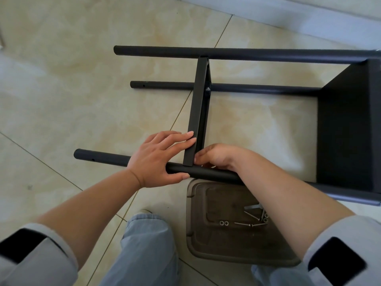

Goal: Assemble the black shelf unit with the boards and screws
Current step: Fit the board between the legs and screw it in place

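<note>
The black shelf unit lies on its side on the tiled floor. Three black tubes run left to right: the far tube (268, 54), the middle tube (257, 89) and the near tube (206, 174). A narrow black board (199, 104) spans from far to near tube, with a silver screw (207, 89) at the middle tube. A larger black board (348, 131) closes the right end. My left hand (156, 159) rests over the near tube, straight fingers pressing the narrow board's left face. My right hand (218, 157) is curled at the board's right side, where it meets the near tube; its fingertips are hidden.
A brown plastic tray (193, 234) sits on the floor beneath my right forearm, with several long screws (245, 223) and two washers (223, 222) in it. My knee in light jeans (144, 244) is at the bottom centre. A pale wall base (309, 17) runs along the top right.
</note>
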